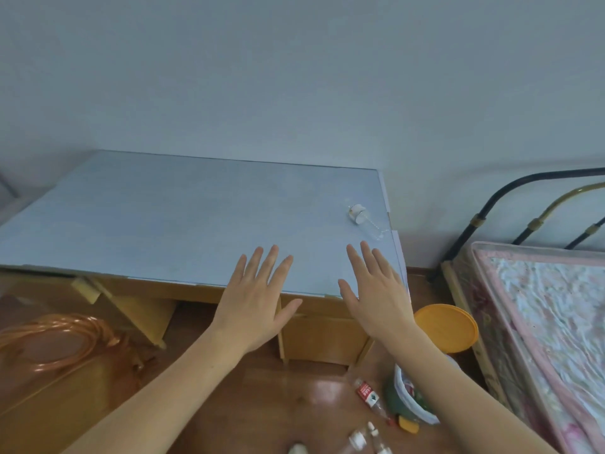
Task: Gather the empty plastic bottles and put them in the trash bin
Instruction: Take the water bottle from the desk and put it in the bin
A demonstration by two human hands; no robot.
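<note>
Over the front edge of the counter (163,217) both hands hang spread flat, palms down, fingers wide, holding nothing: left hand (258,299), right hand (376,290). One clear bottle (365,221) lies on its side near the counter's far right corner, just beyond the right hand's fingertips and close to the edge. More bottles are on the floor (262,404) below: one with a red label (371,396) next to the trash bin (409,398), and a few more (360,439) at the bottom of the view, partly cut off, count unclear.

Risks, judged from the layout: the counter bottle is round, on its side and near the corner, so a careless swipe could roll it off the right edge, down between counter and bed (540,322). Thin empty plastic likely crumples or squirts out of a loose grip. The trash bin sits mostly hidden under the right forearm, lined with a white bag; how full it is cannot be told, and a toss from up here could miss or bounce out.

Around: an orange lid (447,326) on some container stands just beside the bin, crowding the approach to it. A small yellow thing (408,425) lies by the bin's base. A coil of orange hose (59,342) sits on the left, well apart from everything. The bed's metal frame (510,204) closes off the right side.
</note>
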